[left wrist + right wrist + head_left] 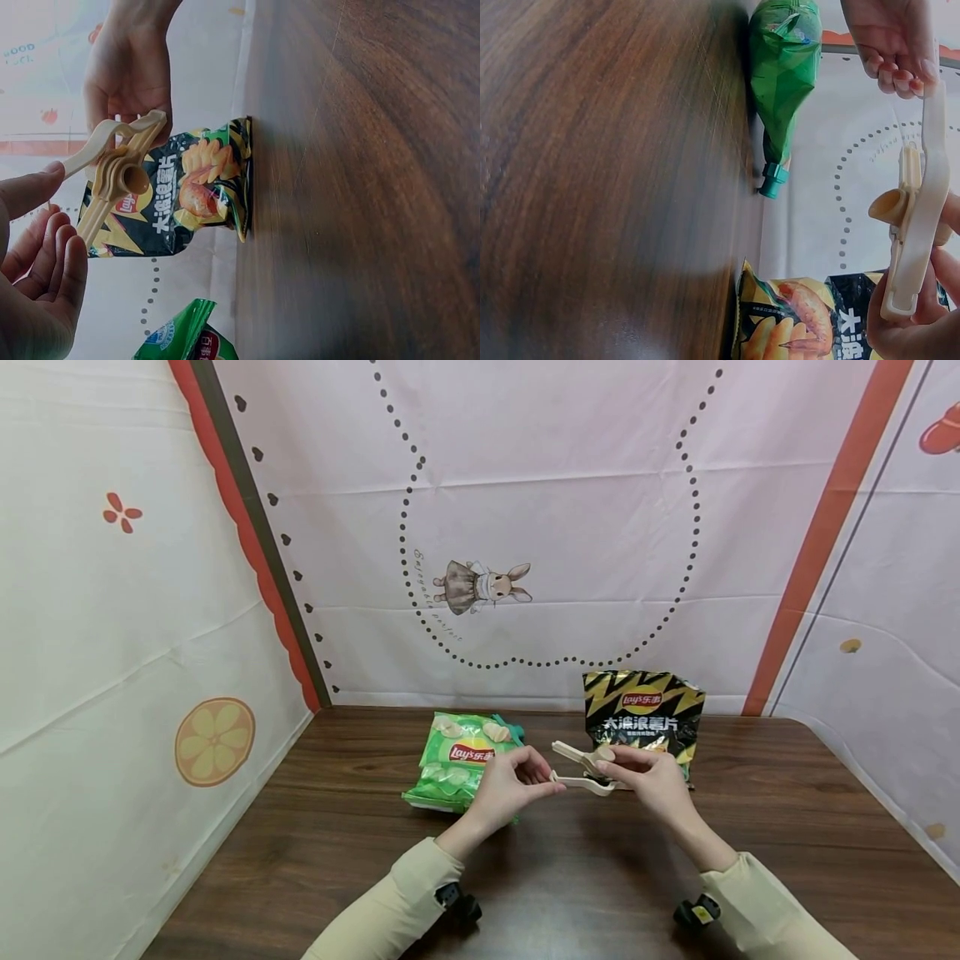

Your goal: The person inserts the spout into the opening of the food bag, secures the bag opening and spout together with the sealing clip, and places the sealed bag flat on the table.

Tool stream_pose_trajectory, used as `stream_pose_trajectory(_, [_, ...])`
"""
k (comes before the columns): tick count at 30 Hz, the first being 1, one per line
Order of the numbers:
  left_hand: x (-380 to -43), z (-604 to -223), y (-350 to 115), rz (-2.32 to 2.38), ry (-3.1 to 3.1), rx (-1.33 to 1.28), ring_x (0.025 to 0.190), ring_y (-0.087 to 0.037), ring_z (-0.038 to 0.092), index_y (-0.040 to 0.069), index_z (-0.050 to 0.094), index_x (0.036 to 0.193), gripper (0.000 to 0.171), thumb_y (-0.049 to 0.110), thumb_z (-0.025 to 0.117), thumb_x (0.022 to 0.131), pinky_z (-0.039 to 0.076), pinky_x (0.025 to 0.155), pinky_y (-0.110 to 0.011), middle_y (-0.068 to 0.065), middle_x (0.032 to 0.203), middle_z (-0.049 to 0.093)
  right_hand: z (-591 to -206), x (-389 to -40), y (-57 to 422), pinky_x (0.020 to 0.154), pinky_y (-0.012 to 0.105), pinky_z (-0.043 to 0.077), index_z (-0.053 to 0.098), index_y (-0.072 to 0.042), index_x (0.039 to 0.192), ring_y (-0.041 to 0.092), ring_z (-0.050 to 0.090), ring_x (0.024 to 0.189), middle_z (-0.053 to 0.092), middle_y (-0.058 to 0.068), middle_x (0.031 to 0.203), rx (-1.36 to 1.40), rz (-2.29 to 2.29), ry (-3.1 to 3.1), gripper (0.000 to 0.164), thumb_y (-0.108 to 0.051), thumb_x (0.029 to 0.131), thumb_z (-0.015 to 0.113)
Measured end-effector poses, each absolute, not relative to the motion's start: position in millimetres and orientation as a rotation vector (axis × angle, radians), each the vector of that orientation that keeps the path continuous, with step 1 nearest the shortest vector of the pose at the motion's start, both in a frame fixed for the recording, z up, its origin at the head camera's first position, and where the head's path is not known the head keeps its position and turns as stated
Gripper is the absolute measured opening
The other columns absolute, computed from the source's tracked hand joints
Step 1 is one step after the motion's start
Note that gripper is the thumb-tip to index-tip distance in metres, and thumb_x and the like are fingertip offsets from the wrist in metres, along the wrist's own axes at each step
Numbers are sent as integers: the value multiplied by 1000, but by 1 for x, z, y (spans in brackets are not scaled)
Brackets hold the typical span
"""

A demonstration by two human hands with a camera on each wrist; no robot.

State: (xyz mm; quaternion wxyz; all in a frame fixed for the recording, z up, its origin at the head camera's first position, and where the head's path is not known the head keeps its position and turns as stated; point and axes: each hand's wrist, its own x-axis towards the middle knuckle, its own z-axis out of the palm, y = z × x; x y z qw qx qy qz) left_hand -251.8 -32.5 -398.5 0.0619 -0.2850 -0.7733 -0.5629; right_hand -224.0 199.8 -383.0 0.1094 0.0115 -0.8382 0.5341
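Observation:
Both hands hold a cream plastic bag clip [573,752] with a round pour spout [136,180], its two arms spread apart. My left hand [504,791] pinches the free end of one arm between thumb and fingers. At the other end my right hand [654,783] grips the clip beside the spout. Behind the right hand a black and yellow chip bag [628,700] stands upright, partly covered by the hand and clip. A green chip bag [450,777] lies just beyond the left hand, with a teal clip [773,180] on its end.
A dark wooden table [337,843] lies under everything. Printed cloth walls [555,527] enclose it at the back and both sides. The black bag stands near the back edge. Cream sleeves and small dark wrist cameras [459,903] are on both forearms.

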Motion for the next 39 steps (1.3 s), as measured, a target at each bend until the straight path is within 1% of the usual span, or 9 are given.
stream_pose_trajectory(6, [-251, -399, -31, -1702, -2310, -922, 59, -6, 55, 14, 64, 78, 22, 25, 83, 73, 47, 53, -22, 1, 73, 63, -383, -223, 201, 68, 18, 50, 64, 2, 120, -7, 60, 79, 68, 19, 111, 34, 1574, -2473, 49, -28, 82, 75])
stream_pose_trajectory(10, [-251, -400, -31, -1701, -2307, -955, 60, -6, 55, 15, 64, 79, 22, 27, 82, 74, 47, 54, -22, 2, 73, 63, -381, -223, 202, 67, 18, 50, 64, 2, 120, -8, 59, 80, 67, 19, 113, 23, 1554, -2486, 50, -30, 82, 74])
stream_pose_trajectory(16, [-254, -401, -31, -1723, -2326, -891, 65, -9, 55, 16, 66, 85, 19, 35, 70, 86, 46, 58, -22, 0, 77, 64, -380, -220, 204, 69, 17, 49, 64, -2, 121, -11, 55, 84, 64, 17, 121, -2, 1522, -2519, 50, -33, 83, 73])
stream_pose_trajectory(19, [-250, -391, -29, -1702, -2318, -791, 69, -13, 55, 11, 66, 91, 18, 29, 66, 90, 46, 60, -22, -5, 80, 64, -380, -220, 205, 71, 16, 49, 64, -3, 121, -14, 53, 88, 62, 16, 124, -7, 1532, -2517, 50, -34, 82, 74])
stream_pose_trajectory(21, [-254, -390, -27, -1689, -2297, -735, 72, -14, 57, 9, 66, 94, 15, 24, 67, 89, 48, 64, -23, -6, 83, 65, -381, -219, 205, 71, 15, 49, 65, -3, 121, -15, 52, 89, 62, 15, 125, -3, 1531, -2516, 50, -34, 82, 74])
stream_pose_trajectory(24, [-258, -389, -23, -1667, -2293, -718, 79, -13, 61, 7, 67, 100, 16, 16, 70, 87, 52, 69, -24, -7, 90, 66, -382, -217, 205, 70, 16, 49, 66, -3, 119, -11, 55, 86, 64, 15, 121, -4, 1528, -2513, 50, -34, 82, 74])
stream_pose_trajectory(26, [-266, -396, -18, -1648, -2306, -729, 81, -10, 63, 10, 67, 103, 18, 17, 71, 86, 53, 71, -22, -4, 93, 67, -382, -216, 205, 69, 17, 49, 66, -3, 119, -8, 55, 84, 65, 16, 119, -14, 1510, -2524, 49, -34, 82, 74])
stream_pose_trajectory(30, [-265, -393, -10, -1614, -2356, -760, 82, -9, 64, 8, 68, 107, 21, 16, 69, 87, 52, 72, -19, -5, 94, 69, -381, -215, 205, 68, 18, 49, 67, -2, 118, -4, 56, 84, 65, 17, 118, -27, 1503, -2534, 49, -34, 81, 75])
stream_pose_trajectory(39, [-267, -394, 0, -1604, -2393, -738, 69, -3, 58, 11, 71, 96, 9, 13, 65, 90, 48, 63, -18, -2, 85, 69, -380, -212, 207, 73, 17, 47, 66, -2, 118, 2, 54, 94, 63, 16, 122, -3, 1463, -2569, 48, -33, 82, 74])
